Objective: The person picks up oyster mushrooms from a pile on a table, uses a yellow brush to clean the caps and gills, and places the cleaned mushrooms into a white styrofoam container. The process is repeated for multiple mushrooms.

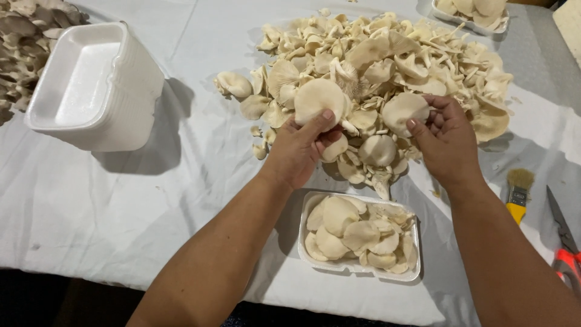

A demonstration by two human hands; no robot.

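Two pale, round, flat oyster mushroom caps are gripped in my hands: left hand (pixel 301 145) holds one (pixel 319 100) broad face toward me, right hand (pixel 443 136) grasps another (pixel 404 110) likewise.

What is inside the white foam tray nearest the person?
The foam tray holds pale oyster mushroom caps, overlapping and filling it almost to the rim. The tray's floor and anything beneath the top layer are covered.

Two pale mushroom caps (pixel 319 98) atop the heap (pixel 387 72)

Left hand (pixel 301 148) and right hand (pixel 443 136) curled
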